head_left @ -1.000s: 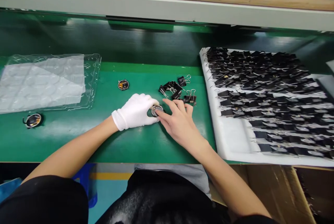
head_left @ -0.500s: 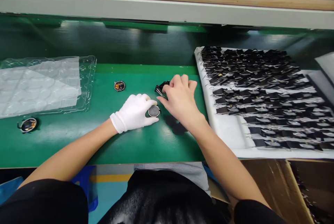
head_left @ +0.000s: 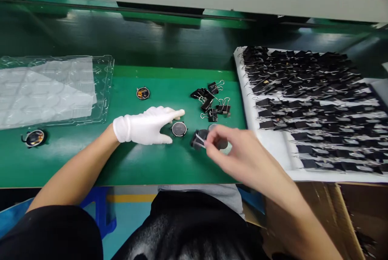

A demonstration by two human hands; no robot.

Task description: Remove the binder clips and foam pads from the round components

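My left hand (head_left: 150, 125), in a white glove, lies by a round, dark-faced watch case (head_left: 179, 129) on the green bench. Its thumb and fingers are spread around the left side of the case, not gripping it. My bare right hand (head_left: 233, 146) pinches the metal handle of a black binder clip (head_left: 199, 139), slightly blurred. Partly hidden behind those fingers are grey round pieces (head_left: 223, 144) on the bench. Several loose binder clips (head_left: 207, 102) form a small pile beyond my right hand.
On the right, a white foam tray (head_left: 274, 151) carries dense rows of black clips. A clear plastic tray (head_left: 104, 90) with a white sheet is at the left. Two round watch cases showing orange-gold insides, one farther back (head_left: 143, 93) and one left (head_left: 34, 138), lie on the bench.
My right hand has come back from the clip pile toward me, bringing a binder clip. My left hand has let go of the watch case and opened. The view has shifted slightly.
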